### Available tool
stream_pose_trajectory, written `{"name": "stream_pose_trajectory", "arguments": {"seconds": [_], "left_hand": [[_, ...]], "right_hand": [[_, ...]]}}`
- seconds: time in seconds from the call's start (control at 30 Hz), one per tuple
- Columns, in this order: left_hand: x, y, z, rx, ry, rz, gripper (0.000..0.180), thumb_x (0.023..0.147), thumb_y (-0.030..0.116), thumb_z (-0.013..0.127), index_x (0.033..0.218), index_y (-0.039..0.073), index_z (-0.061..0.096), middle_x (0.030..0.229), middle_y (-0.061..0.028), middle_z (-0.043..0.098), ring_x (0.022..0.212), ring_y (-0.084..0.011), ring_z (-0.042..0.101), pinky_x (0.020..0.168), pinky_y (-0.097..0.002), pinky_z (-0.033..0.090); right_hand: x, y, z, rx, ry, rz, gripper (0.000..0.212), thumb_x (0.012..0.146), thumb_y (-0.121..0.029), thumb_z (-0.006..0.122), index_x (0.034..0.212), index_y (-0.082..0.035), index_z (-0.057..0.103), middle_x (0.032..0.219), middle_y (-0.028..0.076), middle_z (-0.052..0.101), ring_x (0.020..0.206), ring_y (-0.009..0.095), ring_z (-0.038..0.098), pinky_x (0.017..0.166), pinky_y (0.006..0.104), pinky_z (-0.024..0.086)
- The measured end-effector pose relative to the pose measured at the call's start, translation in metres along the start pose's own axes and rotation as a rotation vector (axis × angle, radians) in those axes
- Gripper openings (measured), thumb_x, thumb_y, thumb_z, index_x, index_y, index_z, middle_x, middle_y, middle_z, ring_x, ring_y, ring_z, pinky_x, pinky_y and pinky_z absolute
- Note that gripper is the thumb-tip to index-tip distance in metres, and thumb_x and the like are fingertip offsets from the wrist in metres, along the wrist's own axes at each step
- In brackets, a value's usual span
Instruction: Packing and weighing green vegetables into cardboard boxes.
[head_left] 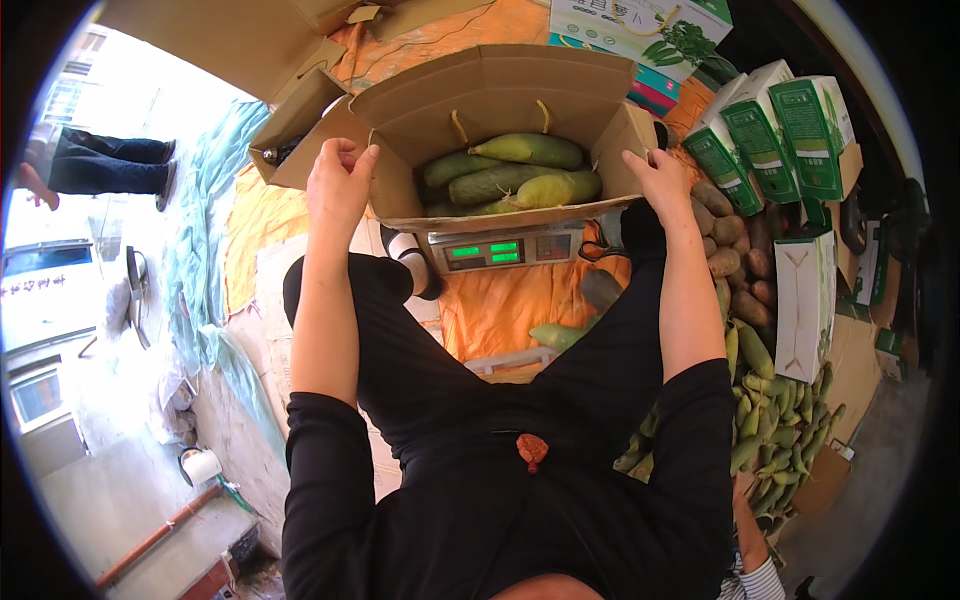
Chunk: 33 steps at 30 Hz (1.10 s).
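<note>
An open cardboard box (pixel 500 84) stands in front of me, with several long green radishes (pixel 535 150) lying in it. Two yellow cord loops (pixel 459 126) show on its inner far wall. Beneath the box is a scale (pixel 500 250) with lit green displays. My left hand (pixel 340 188) is closed at the box's left side, its thumb and curled fingers at the edge of the flap. Opposite it, my right hand (pixel 663 187) grips the right side flap, thumb on the inner side; its other fingers are partly hidden.
Green-and-white cartons (pixel 755 140) stand at the right, beside brown root vegetables (pixel 735 255) and a heap of green radishes (pixel 780 420). An orange sheet (pixel 480 310) covers the floor. A person in dark trousers (pixel 110 165) is at the left; another person's arm (pixel 750 530) shows lower right.
</note>
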<state>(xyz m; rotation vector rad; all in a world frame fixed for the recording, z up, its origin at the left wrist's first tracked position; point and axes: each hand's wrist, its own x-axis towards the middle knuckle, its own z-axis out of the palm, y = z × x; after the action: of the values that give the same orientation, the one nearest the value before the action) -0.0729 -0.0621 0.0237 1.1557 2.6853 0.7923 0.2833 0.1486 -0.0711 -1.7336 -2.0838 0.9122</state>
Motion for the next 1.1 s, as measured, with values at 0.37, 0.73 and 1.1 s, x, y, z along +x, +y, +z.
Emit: {"name": "stream_pose_trajectory", "arguments": {"seconds": [0.37, 0.73, 1.1], "left_hand": [[0.044, -0.014, -0.003, 0.284, -0.519, -0.03, 0.055, 0.083, 0.049, 0.066, 0.096, -0.004, 0.066, 0.08, -0.0137, 0.066, 0.072, -0.0225, 0.063, 0.07, -0.0351, 0.05], [0.057, -0.001, 0.019, 0.251, -0.747, -0.195, 0.043, 0.085, 0.037, 0.064, 0.088, -0.006, 0.07, 0.076, -0.0183, 0.069, 0.068, -0.0276, 0.07, 0.07, -0.0391, 0.055], [0.066, -0.05, 0.039, 0.323, -0.606, -0.044, 0.044, 0.08, 0.037, 0.065, 0.092, -0.005, 0.07, 0.098, -0.0262, 0.067, 0.097, -0.037, 0.064, 0.088, -0.0423, 0.049]], "right_hand": [[-0.009, -0.025, -0.013, -0.141, -0.044, 0.027, 0.05, 0.084, -0.046, 0.059, 0.105, -0.001, 0.063, 0.109, 0.019, 0.063, 0.1, 0.037, 0.06, 0.085, 0.0443, 0.046], [-0.015, -0.047, -0.023, -0.345, -0.139, 0.136, 0.047, 0.086, -0.044, 0.056, 0.112, -0.005, 0.065, 0.113, 0.02, 0.064, 0.108, 0.037, 0.06, 0.091, 0.0458, 0.046], [-0.009, -0.053, -0.023, -0.383, -0.197, 0.116, 0.047, 0.087, -0.043, 0.053, 0.11, -0.004, 0.066, 0.11, 0.022, 0.064, 0.106, 0.038, 0.06, 0.09, 0.0469, 0.046]]}}
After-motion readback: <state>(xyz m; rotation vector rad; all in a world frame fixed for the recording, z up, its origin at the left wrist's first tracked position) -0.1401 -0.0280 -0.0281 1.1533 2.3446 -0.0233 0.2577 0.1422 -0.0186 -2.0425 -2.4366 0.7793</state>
